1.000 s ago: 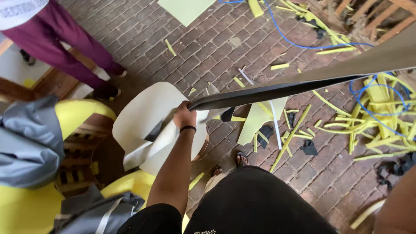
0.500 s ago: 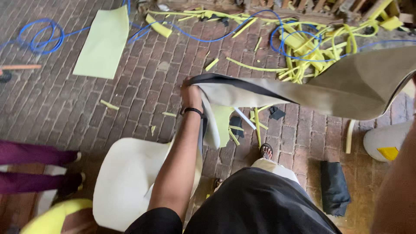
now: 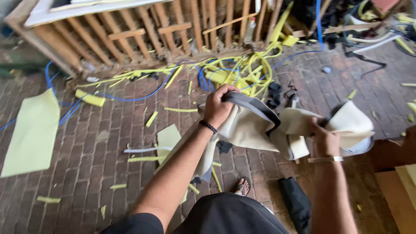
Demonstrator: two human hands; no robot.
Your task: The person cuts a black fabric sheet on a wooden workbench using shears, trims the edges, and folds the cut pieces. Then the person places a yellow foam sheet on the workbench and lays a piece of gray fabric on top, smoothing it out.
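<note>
Sheet of cream leather-like material, soft and pliable, smooth on its pale face, with a dark grey edge band curving along the top fold; held in the air between both hands above the floor, bunched and creased in the middle, one end hanging loose below the left hand. Left hand: fingers closed over the top fold of the sheet, gripping it at the dark band; a black cord bracelet on the wrist. Right hand: fingers closed on the crumpled far end of the sheet, gripping it; a pale metal bangle on the wrist. Floor: worn reddish-brown brick, laid in rows, dusty. Foam sheet, pale yellow, flat, roughly rectangular, lying well to the left on the brick. Foam scraps, yellow, in thin strips and small wedges, scattered over the floor, with a tangled heap of long curling strips near the frame. Blue cable, thin, looping across the brick and through the yellow heap. Wooden frame, bare slatted timber, rough, standing at the top of the view. One sandalled foot shows below the sheet.
</note>
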